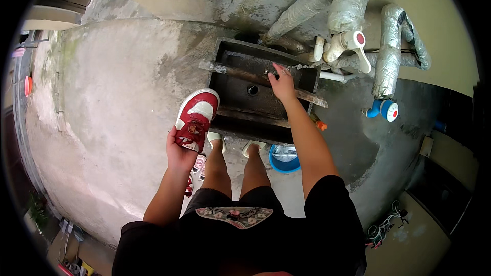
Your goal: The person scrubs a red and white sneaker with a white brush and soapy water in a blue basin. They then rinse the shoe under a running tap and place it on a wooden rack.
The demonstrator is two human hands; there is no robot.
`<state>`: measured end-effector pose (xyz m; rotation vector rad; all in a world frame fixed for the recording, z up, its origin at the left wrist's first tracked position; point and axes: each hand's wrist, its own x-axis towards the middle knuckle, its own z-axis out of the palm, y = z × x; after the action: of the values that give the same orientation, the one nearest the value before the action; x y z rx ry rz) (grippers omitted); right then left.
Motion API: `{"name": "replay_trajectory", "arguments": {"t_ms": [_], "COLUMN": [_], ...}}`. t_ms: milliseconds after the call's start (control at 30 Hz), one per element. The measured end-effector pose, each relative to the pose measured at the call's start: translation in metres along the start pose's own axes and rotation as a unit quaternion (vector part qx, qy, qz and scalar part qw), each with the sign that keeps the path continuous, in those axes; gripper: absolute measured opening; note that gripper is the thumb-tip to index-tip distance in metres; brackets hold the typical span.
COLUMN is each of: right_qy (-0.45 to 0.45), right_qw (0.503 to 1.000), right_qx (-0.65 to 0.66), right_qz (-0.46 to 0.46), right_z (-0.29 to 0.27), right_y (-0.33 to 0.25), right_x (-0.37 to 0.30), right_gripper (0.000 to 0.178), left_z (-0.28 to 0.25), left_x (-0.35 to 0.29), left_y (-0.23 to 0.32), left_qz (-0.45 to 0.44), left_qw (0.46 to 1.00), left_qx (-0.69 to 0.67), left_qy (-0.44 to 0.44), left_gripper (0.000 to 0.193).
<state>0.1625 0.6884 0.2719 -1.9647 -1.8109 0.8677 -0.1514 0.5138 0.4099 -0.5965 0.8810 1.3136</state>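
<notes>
My left hand (179,156) is closed round the heel end of a red and white sneaker (196,115). The shoe is held left of a dark stone sink (255,132), its white toe pointing away from me. Above the sink, my right hand (283,84) reaches out with thumb and fingers apart and nothing visibly gripped. Under that hand, a worn wooden plank (313,98) lies across the basin. A small dark object (267,73) shows near the fingertips; whether they touch it I cannot tell. A round drain (252,90) is visible in the sink floor.
Behind the sink stand foil-wrapped pipes (350,2), a white lever tap (352,45) and a blue tap (384,109). A chain (305,66) hangs by the sink's back. Near my feet are a blue basin (284,166) and pink-white shoes (199,163). A bicycle (381,230) is at lower right.
</notes>
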Motion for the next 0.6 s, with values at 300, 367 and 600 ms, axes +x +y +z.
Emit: {"name": "replay_trajectory", "arguments": {"t_ms": [300,367,600], "right_qy": [-0.219,-0.270,-0.088], "right_qw": [0.960,0.958,0.520], "right_qx": [-0.174,-0.075,0.808], "right_qz": [-0.007,0.055,0.263], "right_z": [0.070,0.054,-0.055], "right_y": [0.036,0.031,-0.075], "right_x": [-0.036,-0.039,0.030], "right_gripper": [0.045,0.043,0.039], "left_z": [-0.039,-0.030,0.040], "left_x": [0.020,0.022,0.029], "left_y": [-0.035,-0.042,-0.063], "left_qz": [-0.021,-0.031,-0.001], "left_qw": [0.996,0.996,1.000], "left_qx": [-0.058,-0.059,0.007], "left_qy": [0.067,0.054,-0.012], "left_gripper": [0.055,0.054,0.056]}}
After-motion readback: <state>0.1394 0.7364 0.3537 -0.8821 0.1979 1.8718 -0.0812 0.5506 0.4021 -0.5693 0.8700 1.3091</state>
